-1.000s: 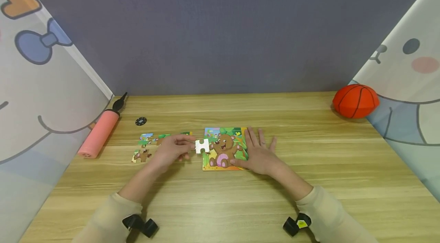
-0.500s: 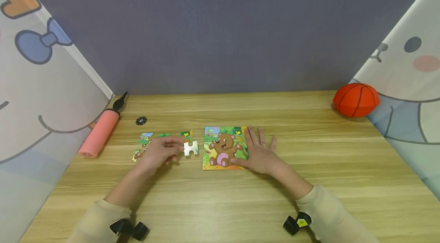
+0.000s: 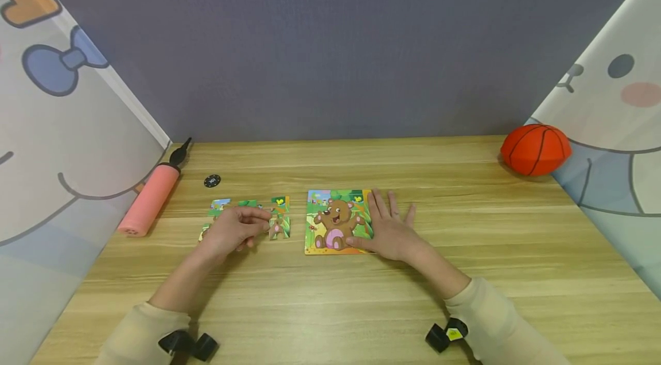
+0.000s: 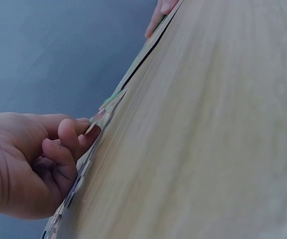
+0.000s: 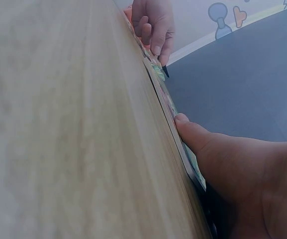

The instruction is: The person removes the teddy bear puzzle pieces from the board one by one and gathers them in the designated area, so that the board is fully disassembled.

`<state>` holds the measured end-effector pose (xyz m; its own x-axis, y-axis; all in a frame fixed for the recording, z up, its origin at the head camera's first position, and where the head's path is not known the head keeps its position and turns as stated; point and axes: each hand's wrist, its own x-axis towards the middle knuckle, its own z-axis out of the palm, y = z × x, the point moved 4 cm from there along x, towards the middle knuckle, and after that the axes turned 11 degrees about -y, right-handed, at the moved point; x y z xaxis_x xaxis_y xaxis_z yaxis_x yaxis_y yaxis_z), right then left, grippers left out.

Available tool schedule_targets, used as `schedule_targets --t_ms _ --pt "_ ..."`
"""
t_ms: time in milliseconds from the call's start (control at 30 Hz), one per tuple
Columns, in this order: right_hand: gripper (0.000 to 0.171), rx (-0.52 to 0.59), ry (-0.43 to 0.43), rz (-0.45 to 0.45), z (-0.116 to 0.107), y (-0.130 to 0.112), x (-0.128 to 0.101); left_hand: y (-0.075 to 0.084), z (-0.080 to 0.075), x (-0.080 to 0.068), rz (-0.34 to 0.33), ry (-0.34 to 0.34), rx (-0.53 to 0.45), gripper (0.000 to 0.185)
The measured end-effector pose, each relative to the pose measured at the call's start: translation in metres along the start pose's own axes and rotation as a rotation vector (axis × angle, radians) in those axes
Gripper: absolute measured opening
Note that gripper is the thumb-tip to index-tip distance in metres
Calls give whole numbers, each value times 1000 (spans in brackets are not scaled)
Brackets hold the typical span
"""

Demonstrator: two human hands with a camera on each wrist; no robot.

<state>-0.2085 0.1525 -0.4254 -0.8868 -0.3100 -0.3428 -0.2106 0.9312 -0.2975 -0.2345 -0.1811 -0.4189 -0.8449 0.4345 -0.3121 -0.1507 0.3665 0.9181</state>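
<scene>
My left hand (image 3: 232, 231) pinches a puzzle piece (image 3: 279, 228) between thumb and fingers, its printed side up, just below a green corner piece (image 3: 280, 203). In the left wrist view the pinched piece (image 4: 97, 119) tilts slightly, close over the table. Other puzzle pieces (image 3: 220, 204) lie behind and under my left hand, partly hidden by it. To the right is a square bear picture board (image 3: 335, 221). My right hand (image 3: 393, 233) lies flat with spread fingers over the board's right edge, its thumb across the lower right part.
A pink hand pump (image 3: 151, 198) with a black nozzle lies at the left. Near it is a black round chip (image 3: 212, 181). An orange-red basketball-patterned ball (image 3: 535, 150) sits at the far right. A grey wall (image 3: 341, 49) closes off the table's back.
My left hand has drawn back leftward from the picture board with the puzzle piece and lowered it below the corner piece. The piece's white glare has gone, showing its print. My right hand stays put.
</scene>
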Motion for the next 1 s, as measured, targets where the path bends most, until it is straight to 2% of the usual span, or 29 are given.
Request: schedule_targets --t_ms 467,633,867,1000 --pt "118 -3 0 -7 -2 -2 0 4 -2 -2 -3 45 32 28" --pt "118 0 2 -9 -2 -1 0 8 5 0 -2 28 60 27" --pt "118 11 11 -16 0 0 0 13 18 6 54 -32 25 26" --pt "119 6 7 -14 0 1 0 17 27 10 70 -45 31 24"
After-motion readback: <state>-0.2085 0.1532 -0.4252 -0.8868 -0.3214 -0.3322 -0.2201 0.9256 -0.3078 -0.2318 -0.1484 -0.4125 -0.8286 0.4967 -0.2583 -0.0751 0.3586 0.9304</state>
